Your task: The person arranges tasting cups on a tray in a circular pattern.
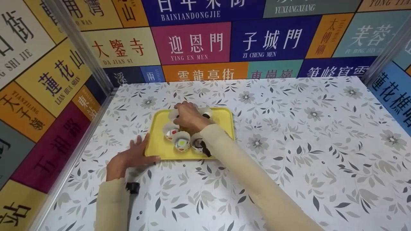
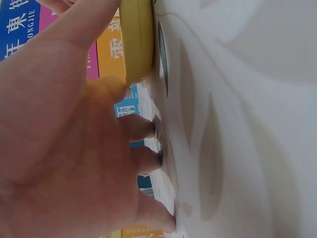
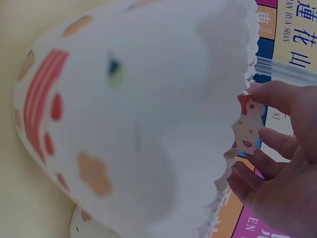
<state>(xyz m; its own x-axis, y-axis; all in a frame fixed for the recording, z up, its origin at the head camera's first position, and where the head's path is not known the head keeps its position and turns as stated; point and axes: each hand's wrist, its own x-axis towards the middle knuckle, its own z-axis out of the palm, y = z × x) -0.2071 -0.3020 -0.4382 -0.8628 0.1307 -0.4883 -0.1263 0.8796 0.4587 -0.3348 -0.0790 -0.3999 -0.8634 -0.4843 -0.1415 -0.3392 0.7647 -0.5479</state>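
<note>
A yellow tray (image 1: 224, 119) lies on the table, carrying several patterned paper baking cups. The right hand (image 1: 190, 117) reaches over it and pinches the rim of the back-left paper cup (image 1: 173, 114). In the right wrist view its fingertips are at the scalloped edge of that cup (image 3: 246, 130), behind a larger-looking near cup (image 3: 148, 114). Front cups include one with a yellow-green item (image 1: 182, 143) and one with a red item (image 1: 170, 132). The left hand (image 1: 133, 155) rests at the tray's front-left corner, thumb along the front edge, fingers spread on the table.
A white tablecloth (image 1: 289, 128) with grey leaves and flowers covers the table. Panels with colourful place-name signs (image 1: 192, 43) stand behind and to the left. Another cup (image 1: 205, 114) sits at the back of the tray, partly hidden by the right hand.
</note>
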